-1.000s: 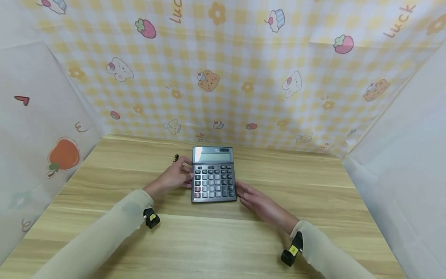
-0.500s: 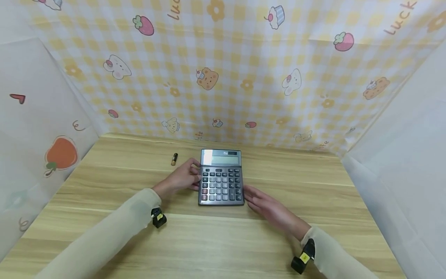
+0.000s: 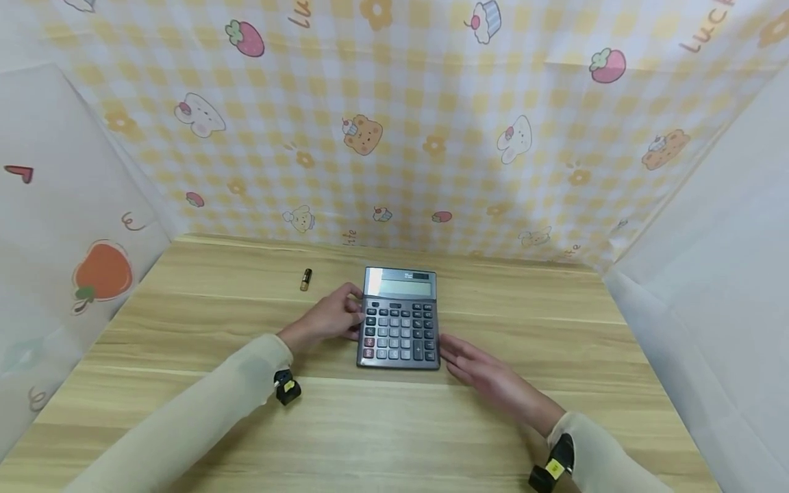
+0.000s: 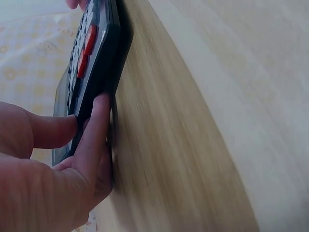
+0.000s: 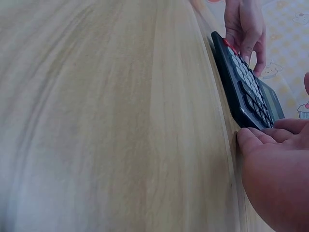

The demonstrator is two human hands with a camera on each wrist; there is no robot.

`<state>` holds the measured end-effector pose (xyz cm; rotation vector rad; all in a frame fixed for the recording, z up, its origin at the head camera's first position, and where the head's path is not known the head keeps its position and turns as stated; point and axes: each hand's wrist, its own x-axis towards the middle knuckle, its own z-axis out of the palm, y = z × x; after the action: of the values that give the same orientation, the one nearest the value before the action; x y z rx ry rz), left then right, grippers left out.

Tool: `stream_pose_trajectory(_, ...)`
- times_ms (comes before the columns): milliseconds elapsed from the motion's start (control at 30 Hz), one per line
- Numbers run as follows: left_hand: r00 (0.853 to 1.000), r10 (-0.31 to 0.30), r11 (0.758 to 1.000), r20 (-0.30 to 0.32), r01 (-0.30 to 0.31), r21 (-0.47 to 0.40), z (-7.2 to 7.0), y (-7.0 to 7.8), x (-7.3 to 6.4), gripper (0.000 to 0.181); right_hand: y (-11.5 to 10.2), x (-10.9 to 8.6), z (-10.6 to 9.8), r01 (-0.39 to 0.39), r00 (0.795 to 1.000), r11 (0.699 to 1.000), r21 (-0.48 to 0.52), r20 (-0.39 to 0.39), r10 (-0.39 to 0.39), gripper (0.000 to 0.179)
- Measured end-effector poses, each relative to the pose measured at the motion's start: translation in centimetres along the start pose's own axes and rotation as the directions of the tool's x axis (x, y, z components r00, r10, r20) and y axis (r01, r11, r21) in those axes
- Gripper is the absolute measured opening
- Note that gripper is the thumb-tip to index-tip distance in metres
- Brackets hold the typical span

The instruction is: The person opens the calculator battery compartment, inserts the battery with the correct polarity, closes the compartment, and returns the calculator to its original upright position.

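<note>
A dark grey desk calculator (image 3: pixel 399 318) with a display at its far end lies face up on the table, between both hands. At its left edge, my left hand (image 3: pixel 329 316) grips it; in the left wrist view the thumb (image 4: pixel 55 131) is against the edge and the fingers reach along its side and underneath. My right hand (image 3: pixel 487 373) has its fingers nearly straight, with the tips touching the calculator's right side. In the right wrist view those fingertips (image 5: pixel 248 137) lie low by the edge. Left of the calculator, a small black-and-gold battery (image 3: pixel 305 279) lies apart from the left hand.
The wood-grain table (image 3: pixel 370 438) ends at the back against a yellow checked cloth (image 3: pixel 431 164) with cartoon prints. White cloth walls (image 3: pixel 709 294) stand at both sides. A small black camera sits on each wrist.
The calculator has slid to the right and slightly toward the person, with both hands moving along beside it. The battery, earlier right by the left hand's fingers, now lies separate from them.
</note>
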<state>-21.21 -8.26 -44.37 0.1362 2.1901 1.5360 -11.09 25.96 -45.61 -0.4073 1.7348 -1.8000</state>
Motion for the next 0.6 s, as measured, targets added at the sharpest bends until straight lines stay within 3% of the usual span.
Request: stream_pose_trajectory(600, 1.000, -0.013, 0.992, 0.019, 0.010, 0.126, 0.66, 0.50, 0.04, 0.043, -0.13, -0.94, -0.06, -0.007, 1.000, 1.000, 0.019, 0.009, 0.007, 0.068)
